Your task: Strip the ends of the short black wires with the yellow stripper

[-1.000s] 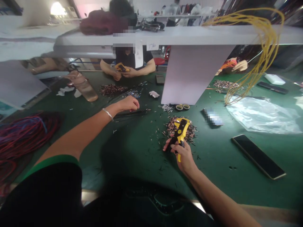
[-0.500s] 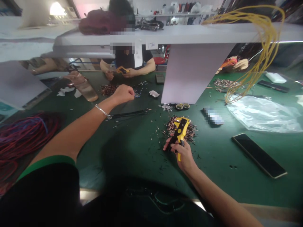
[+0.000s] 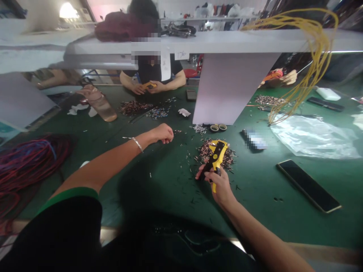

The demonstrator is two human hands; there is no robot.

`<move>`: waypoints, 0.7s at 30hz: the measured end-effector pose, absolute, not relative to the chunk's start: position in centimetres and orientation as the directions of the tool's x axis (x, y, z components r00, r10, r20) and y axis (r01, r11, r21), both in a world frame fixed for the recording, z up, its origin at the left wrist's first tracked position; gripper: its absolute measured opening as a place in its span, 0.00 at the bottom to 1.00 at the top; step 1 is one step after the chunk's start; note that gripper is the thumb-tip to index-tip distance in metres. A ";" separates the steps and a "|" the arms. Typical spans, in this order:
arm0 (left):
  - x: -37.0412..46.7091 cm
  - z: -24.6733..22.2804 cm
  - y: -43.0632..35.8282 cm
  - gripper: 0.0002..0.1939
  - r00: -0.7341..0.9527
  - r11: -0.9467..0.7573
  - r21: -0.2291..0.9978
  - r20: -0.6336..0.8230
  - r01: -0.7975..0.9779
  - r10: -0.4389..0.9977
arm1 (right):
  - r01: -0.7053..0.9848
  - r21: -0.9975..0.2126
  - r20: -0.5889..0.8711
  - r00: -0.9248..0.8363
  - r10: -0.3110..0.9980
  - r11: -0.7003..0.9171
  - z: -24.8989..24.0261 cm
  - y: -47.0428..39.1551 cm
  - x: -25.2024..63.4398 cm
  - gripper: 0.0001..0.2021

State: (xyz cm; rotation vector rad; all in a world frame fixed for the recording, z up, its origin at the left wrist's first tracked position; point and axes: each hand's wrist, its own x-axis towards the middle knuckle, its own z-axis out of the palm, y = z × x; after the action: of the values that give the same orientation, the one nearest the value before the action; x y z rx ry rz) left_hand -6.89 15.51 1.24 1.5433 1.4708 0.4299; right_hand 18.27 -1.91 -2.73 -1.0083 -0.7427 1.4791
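My right hand (image 3: 219, 181) is wrapped round the handles of a yellow and black wire stripper (image 3: 217, 155), its head pointing away from me. Beneath the tool's head lies a heap of short cut wire bits (image 3: 204, 151). My left hand (image 3: 164, 133), a silver bracelet on its wrist, is closed with the fingertips pinched and pointing down at the table. Whatever is between those fingers is too small or hidden to make out. Thin wire ends (image 3: 177, 132) show just beyond its fingertips; the forearm covers the table behind them.
Red and blue wire coils (image 3: 34, 162) lie at left, near a bottle (image 3: 100, 104). Across the green table (image 3: 170, 211), another person holds a yellow tool (image 3: 149, 86). A white panel (image 3: 227, 87), tape rolls (image 3: 218, 128), a plastic bag (image 3: 312, 138), hanging yellow wires (image 3: 320, 56) and a phone (image 3: 307, 185) are rightward.
My left hand has moved toward me and slightly right, down over the black wires, uncovering a pile of blue and white bits. The right hand stays put. The person opposite has brought both hands together.
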 end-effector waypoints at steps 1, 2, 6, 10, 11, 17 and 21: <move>-6.4 0.8 15.5 0.05 0.211 0.149 0.789 -0.333 0.597 0.919 | -0.445 -0.881 -0.182 0.010 0.983 -0.159 -2.7 -1.9 18.3 0.19; -5.9 0.3 15.4 0.06 0.200 0.152 0.785 -0.331 0.601 0.922 | -0.448 -0.880 -0.179 0.010 0.984 -0.156 -2.7 -1.9 18.3 0.19; -3.5 -1.1 15.2 0.07 0.201 0.184 0.804 -0.350 0.566 0.915 | -0.449 -0.883 -0.155 0.010 0.988 -0.134 -2.9 -1.9 18.4 0.18; -2.0 -1.1 14.7 0.06 0.279 0.226 0.864 -0.376 0.450 0.884 | -0.451 -0.886 -0.132 0.010 0.991 -0.113 -3.0 -1.8 18.4 0.18; -1.9 -0.9 14.6 0.06 0.299 0.238 0.877 -0.380 0.418 0.875 | -0.453 -0.885 -0.129 0.008 0.992 -0.111 -3.0 -1.8 18.4 0.18; -2.0 -0.2 13.8 0.05 0.393 0.300 0.914 -0.391 0.273 0.832 | -0.488 -0.866 -0.109 -0.027 0.994 -0.108 -2.1 -2.0 18.3 0.18; -2.0 0.0 12.7 0.06 0.438 0.331 0.922 -0.387 0.202 0.811 | -0.508 -0.857 -0.066 -0.069 0.995 -0.092 -2.1 -2.0 18.4 0.18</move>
State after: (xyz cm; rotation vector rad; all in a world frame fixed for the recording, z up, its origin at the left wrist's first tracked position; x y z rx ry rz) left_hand -2.03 12.72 -0.02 1.2000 1.0795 0.5210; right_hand 18.38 -2.01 -2.13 -0.8353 -0.7971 1.5106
